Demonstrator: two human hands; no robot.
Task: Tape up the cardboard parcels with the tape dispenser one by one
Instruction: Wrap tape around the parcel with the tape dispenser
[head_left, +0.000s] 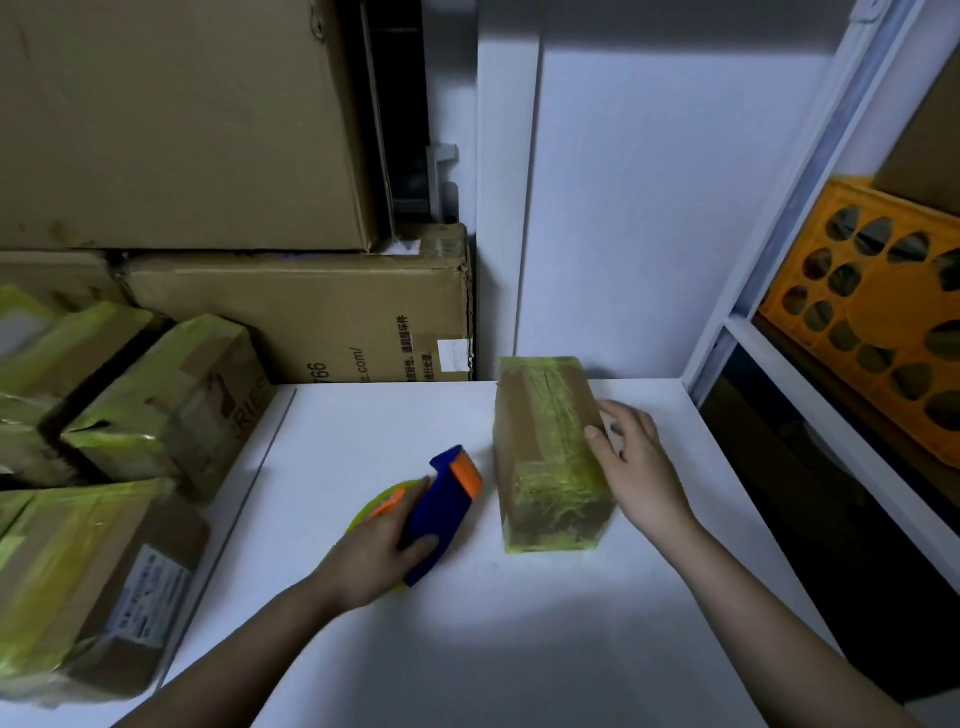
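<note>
Left hand (375, 545) grips the tape dispenser (441, 512) mid-surface; right hand (631, 462), fingers loosely curved over the parcel (550, 457), should brace it firmly before taping.

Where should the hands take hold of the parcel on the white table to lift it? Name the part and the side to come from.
Judging by its pose, take the parcel across its two long side faces, near the middle, coming down from above. It lies flat and narrow on the white table, with its top and right side clear. The right hand already rests at its right edge; the left hand holds the tape dispenser.
</note>
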